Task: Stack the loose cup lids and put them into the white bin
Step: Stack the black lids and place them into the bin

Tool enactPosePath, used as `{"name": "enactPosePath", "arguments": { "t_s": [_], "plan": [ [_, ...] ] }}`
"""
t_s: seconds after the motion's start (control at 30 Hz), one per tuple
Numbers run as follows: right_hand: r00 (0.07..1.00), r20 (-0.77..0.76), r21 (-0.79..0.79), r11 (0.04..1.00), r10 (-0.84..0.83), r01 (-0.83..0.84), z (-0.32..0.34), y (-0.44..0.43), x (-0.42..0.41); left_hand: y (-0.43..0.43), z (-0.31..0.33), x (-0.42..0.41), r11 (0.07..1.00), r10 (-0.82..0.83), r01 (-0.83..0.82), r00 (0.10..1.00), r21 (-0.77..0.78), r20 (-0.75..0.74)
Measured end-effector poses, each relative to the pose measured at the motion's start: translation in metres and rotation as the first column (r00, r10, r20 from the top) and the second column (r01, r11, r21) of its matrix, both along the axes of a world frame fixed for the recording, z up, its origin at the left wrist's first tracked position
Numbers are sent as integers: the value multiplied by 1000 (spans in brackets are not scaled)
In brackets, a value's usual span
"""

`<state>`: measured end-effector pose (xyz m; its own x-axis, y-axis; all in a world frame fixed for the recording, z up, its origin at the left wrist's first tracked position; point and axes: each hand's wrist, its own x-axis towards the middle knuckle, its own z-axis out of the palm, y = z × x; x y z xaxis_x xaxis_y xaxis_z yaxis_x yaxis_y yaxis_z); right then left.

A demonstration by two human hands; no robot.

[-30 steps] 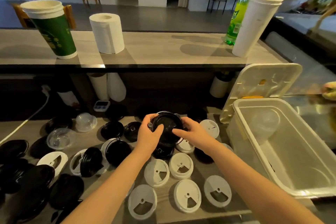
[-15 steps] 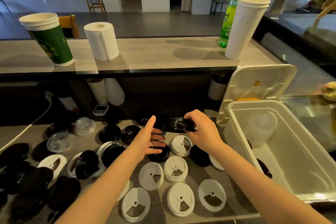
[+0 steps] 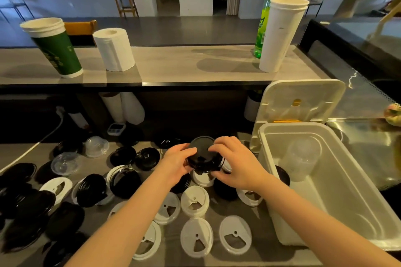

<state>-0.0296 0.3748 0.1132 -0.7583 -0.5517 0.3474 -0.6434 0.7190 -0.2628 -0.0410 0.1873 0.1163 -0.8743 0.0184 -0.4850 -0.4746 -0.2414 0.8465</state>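
Observation:
A small stack of black cup lids (image 3: 202,155) is held above the counter between both hands. My left hand (image 3: 176,161) grips its left side and my right hand (image 3: 235,162) curls round its right side. Several loose white lids (image 3: 194,200) lie on the counter below and in front of the hands. More black lids (image 3: 124,181) are scattered to the left. The white bin (image 3: 338,208) stands open at the right, a black lid (image 3: 282,175) and a clear cup (image 3: 300,158) inside it.
The bin's hinged lid (image 3: 299,102) stands up behind it. On the raised shelf are a green cup stack (image 3: 55,50), a paper roll (image 3: 114,50), a tall white cup stack (image 3: 280,34) and a green bottle (image 3: 272,6). Clear dome lids (image 3: 96,146) lie at the back left.
The right hand had carried black lids alone toward the bin while the left hand hung open. Now both hands are together again, holding the black lid stack over the counter.

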Motion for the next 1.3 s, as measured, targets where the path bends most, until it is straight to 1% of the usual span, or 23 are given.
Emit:
{"name": "enactPosePath", "arguments": {
  "t_s": [0.07,0.13,0.2,0.27,0.37,0.43,0.53,0.7,0.77,0.8,0.87,0.93,1.0,1.03,1.1,1.2,1.3],
  "plan": [
    [986,153,-152,985,-59,82,6,10,2,7,0,1,995,48,-53,997,-80,-64],
    [944,314,-251,951,-97,181,12,19,2,17,3,4,984,26,-51,989,-172,-148],
    [878,468,-289,920,-105,264,18,26,1,32,7,8,964,-49,-14,972,-266,-228],
    [818,563,-307,888,-119,341,24,36,3,48,12,10,946,-130,29,946,-324,-298],
    [742,657,-393,781,-130,485,32,66,6,77,20,13,935,-226,87,894,-344,-387],
    [697,707,-423,715,-124,556,37,91,10,96,26,13,919,-290,125,857,-373,-426],
    [666,736,-430,676,-120,598,41,123,16,125,29,12,890,-378,190,817,-415,-435],
    [628,770,-441,616,-114,652,36,164,26,165,21,8,836,-491,303,784,-458,-379],
    [596,795,-422,603,-111,676,28,178,31,175,15,9,788,-551,332,756,-519,-353],
    [577,808,-408,593,-120,694,23,184,32,178,12,11,750,-579,320,741,-579,-341],
    [534,833,-377,561,-143,737,15,195,34,179,4,14,646,-632,255,707,-719,-318],
    [468,870,-319,546,-156,775,7,205,35,175,-7,16,525,-695,204,663,-826,-278],
    [378,906,-209,575,-191,791,-4,210,34,172,-18,18,429,-756,231,621,-873,-207],
    [325,920,-135,599,-220,789,-9,210,33,171,-22,20,404,-774,253,607,-879,-181],
    [220,935,7,638,-277,770,-18,209,30,171,-29,21,397,-784,260,595,-880,-178],
    [65,958,147,673,-280,725,-29,205,23,171,-31,20,365,-790,243,591,-899,-162],
    [-7,959,210,697,-282,685,-36,201,17,171,-30,20,304,-797,223,592,-926,-119]
  ]
}}
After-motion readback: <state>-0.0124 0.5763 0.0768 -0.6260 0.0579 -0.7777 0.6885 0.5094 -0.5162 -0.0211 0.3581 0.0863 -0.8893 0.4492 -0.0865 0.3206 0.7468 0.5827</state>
